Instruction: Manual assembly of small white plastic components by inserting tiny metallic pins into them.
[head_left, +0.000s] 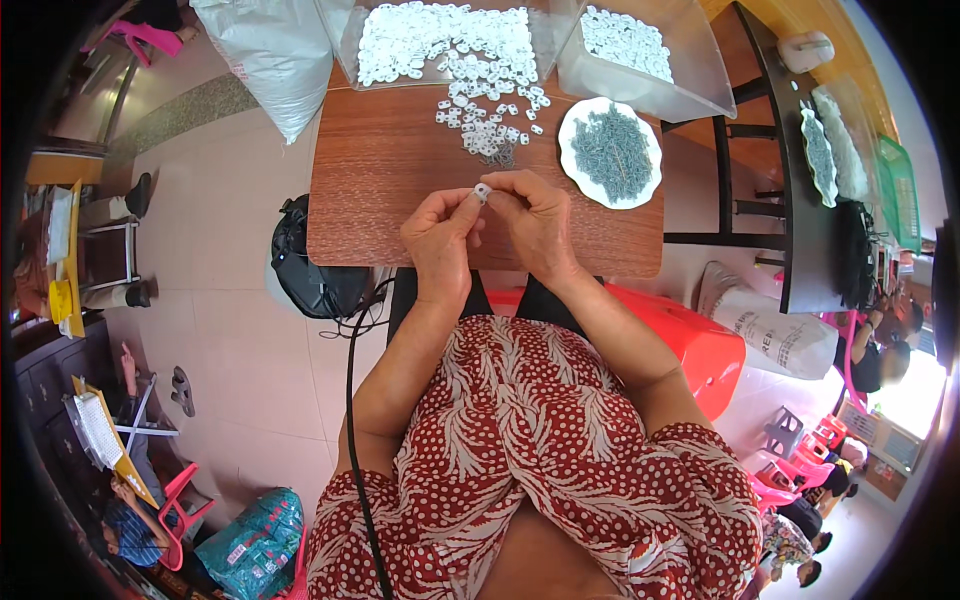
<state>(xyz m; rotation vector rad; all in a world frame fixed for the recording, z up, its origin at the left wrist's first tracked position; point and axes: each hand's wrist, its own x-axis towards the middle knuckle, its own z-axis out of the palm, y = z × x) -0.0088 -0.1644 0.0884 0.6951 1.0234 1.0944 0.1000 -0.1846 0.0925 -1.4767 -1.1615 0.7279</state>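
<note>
Loose white pieces strewn ahead; scalloped plate near right hand.

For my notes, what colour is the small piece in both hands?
The small piece is white; the head view shows it best.

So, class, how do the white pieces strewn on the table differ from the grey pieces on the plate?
Colour: the white pieces are bright, while the grey pieces are dull and darker.
Shape: the white pieces are broad, some showing holes; the grey pieces are thin and narrow.
Arrangement: the white pieces lie scattered on the tabletop; the grey pieces are heaped on the plate.
Shared: both are small and numerous.
</note>
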